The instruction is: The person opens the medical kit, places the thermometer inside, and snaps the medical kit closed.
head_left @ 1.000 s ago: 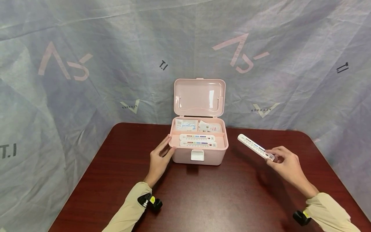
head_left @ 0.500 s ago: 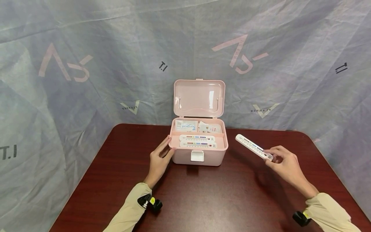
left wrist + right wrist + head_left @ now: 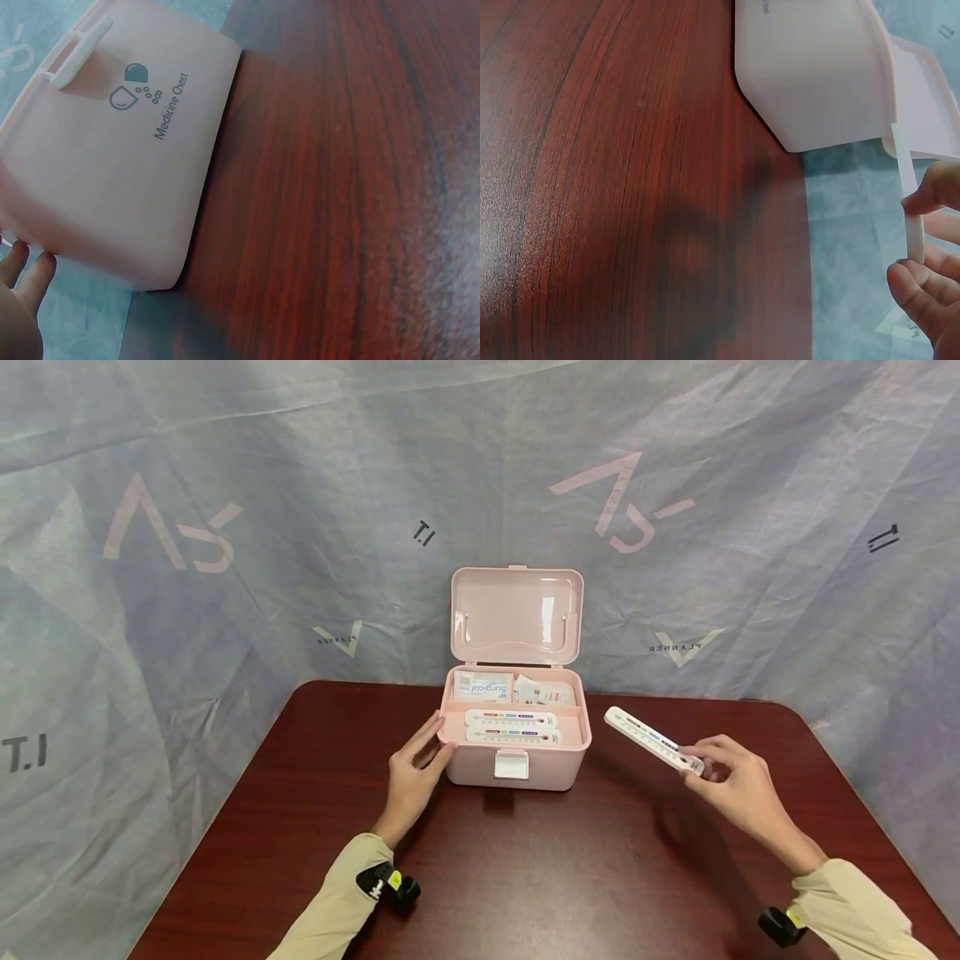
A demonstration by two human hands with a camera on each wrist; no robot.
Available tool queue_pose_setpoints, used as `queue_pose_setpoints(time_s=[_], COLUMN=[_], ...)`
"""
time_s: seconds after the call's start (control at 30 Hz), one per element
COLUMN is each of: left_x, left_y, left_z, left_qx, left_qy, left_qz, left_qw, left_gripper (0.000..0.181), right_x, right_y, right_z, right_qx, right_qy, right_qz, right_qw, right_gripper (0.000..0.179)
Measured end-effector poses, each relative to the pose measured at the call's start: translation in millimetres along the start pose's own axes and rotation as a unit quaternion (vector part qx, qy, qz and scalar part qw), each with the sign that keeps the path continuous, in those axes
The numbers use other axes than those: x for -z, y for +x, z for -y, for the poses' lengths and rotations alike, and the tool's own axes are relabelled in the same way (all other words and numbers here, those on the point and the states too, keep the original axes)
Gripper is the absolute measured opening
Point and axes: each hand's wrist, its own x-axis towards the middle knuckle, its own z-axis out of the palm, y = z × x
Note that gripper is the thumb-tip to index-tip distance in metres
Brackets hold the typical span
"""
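Note:
A pink medicine chest (image 3: pixel 517 770) stands with its lid (image 3: pixel 517 614) raised. My left hand (image 3: pixel 412 777) rests its fingertips against the chest's left side and front left corner, fingers fairly straight; the left wrist view shows the fingertips (image 3: pixel 41 270) at the wall. To the right of the chest, my right hand (image 3: pixel 738 781) pinches one end of a flat white thermometer (image 3: pixel 648 739) between thumb and fingers. It is held above the table, its free end pointing up-left toward the chest. Two similar thermometers (image 3: pixel 512 728) lie side by side in the chest's front compartment.
Behind a divider, the chest's back compartments hold a packet marked Surgical (image 3: pixel 482 686) and white packets (image 3: pixel 543 691). A white latch (image 3: pixel 512 764) hangs at the front. The dark red wooden table (image 3: pixel 517 877) ends at a grey cloth backdrop (image 3: pixel 360 485) behind the chest.
My right hand has brought the thermometer slightly left, toward the chest, keeping its pinch. My left hand stays at the chest's side.

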Motion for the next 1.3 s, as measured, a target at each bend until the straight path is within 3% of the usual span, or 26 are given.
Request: queue_pose_setpoints(time_s=[1.3], left_x=[0.7], left_y=[2.3], left_z=[-0.5], left_qx=[-0.004], left_qy=[-0.013], left_qz=[-0.003], left_qw=[0.9999], left_gripper=[0.044], right_x=[-1], right_y=[7.0], right_z=[18], right_qx=[0.034], right_qy=[0.008], right_qz=[0.010], right_qw=[0.9993], right_gripper=[0.032])
